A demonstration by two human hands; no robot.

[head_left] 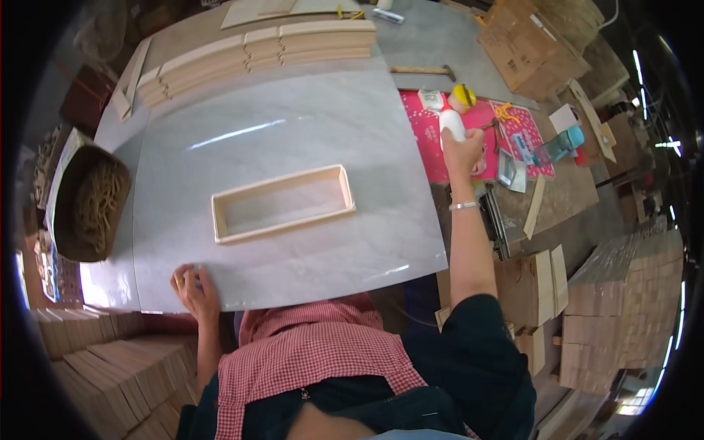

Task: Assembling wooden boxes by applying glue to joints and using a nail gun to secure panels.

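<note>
My right hand is closed round a white squeeze bottle with a red cap, held over a pink mat at the right. My left hand rests at the table's near edge, its fingers loosely bent and a little apart, with nothing visible in them. Between the hands, a shallow rectangular frame of pale wood lies on the grey tabletop. Neither hand touches it. The tabletop shows through its middle.
Stacked pale wood strips line the far side. A box of rubber bands stands left. At right are a hammer, a yellow tape roll, a turquoise-lidded container and a cardboard box. Wood stacks stand beyond.
</note>
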